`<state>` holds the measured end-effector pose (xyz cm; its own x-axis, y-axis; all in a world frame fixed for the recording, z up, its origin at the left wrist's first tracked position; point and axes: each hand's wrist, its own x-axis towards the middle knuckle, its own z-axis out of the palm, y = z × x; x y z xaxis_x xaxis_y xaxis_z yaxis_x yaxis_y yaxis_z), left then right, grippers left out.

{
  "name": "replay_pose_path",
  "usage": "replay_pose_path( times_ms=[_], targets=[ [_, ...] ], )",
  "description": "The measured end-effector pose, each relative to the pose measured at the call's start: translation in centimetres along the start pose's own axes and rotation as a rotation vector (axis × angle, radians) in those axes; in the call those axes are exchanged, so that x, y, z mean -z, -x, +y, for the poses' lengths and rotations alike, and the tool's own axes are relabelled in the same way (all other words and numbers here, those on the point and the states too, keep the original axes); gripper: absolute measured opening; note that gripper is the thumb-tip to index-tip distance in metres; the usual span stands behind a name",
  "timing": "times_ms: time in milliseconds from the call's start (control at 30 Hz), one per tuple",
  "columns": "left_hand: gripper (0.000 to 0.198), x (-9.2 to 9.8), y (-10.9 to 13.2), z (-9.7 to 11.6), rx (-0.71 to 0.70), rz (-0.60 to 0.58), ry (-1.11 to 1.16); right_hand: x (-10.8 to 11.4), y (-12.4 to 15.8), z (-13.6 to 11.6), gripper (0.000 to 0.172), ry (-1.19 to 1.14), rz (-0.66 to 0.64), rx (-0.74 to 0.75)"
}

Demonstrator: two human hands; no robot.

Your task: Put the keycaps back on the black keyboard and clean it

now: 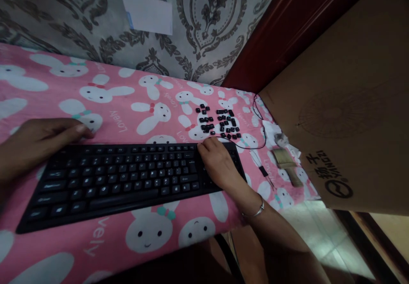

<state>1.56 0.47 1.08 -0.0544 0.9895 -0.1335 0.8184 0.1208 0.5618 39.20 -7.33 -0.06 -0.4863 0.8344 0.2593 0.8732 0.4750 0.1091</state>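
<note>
Setting: home room, corner used as work spot. Evidence: grey damask wallpaper; table under pink rabbit-print cloth; dark red wooden door frame; glossy tiled floor; large cardboard box at right. On cloth: black keyboard, loose keycaps, brush. Domestic furnishings throughout.

Dim, soft indoor light, muted colours. The brightest patch is the pale tiled floor near right, so light seems to enter from that side. The white paper sheet on the far wall also reads bright. The left hand and the near bottom edge are underexposed. The black plastic keyboard has a weak sheen and soft legends. Strong wide-angle bending at the edges. The brown cardboard box on the right looms, slightly blurred.
</note>
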Motion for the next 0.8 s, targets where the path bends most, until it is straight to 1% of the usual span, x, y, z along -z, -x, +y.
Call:
replay_pose_path(
  times_ms=[67, 167, 233, 300, 400, 500, 600, 700, 800],
  targets=[
    [0.065, 0.2, -0.6, -0.6, 0.058, -0.051, 0.065, -0.1, 0.0, -0.3, 0.024, 0.031, 0.003, -0.001],
    [0.059, 0.5, -1.0, -0.9, 0.068, -0.069, 0.084, -0.2, -0.1, -0.7, 0.023, 0.059, 0.002, -0.02],
    [0.051, 0.7, -0.7, -0.3, 0.067, -0.089, 0.096, -0.2, -0.3, -0.8, 0.023, 0.075, -0.017, -0.005],
    [0.044, 1.0, 0.0, 0.7, 0.055, -0.108, 0.108, -0.1, -0.4, -1.0, 0.023, 0.093, -0.036, 0.025],
    [0.038, 1.3, 0.9, 1.9, 0.063, -0.111, 0.111, -0.2, -0.6, -1.2, 0.023, 0.115, -0.036, 0.031],
    [0.037, 1.3, 0.6, 1.6, 0.077, -0.127, 0.116, -0.5, -0.5, -1.0, 0.024, 0.06, -0.004, -0.011],
    [0.039, 1.1, -0.3, 0.2, 0.055, -0.131, 0.099, -1.0, -0.4, 0.4, 0.024, -0.158, 0.049, -0.085],
    [0.039, 0.8, -0.9, -0.8, 0.033, -0.106, 0.088, -1.2, -0.2, 2.8, 0.021, -0.402, 0.168, -0.224],
    [0.039, 0.7, -1.1, -1.0, 0.049, -0.103, 0.115, -0.8, 0.0, 5.3, 0.021, -0.441, 0.298, -0.401]
  ],
)
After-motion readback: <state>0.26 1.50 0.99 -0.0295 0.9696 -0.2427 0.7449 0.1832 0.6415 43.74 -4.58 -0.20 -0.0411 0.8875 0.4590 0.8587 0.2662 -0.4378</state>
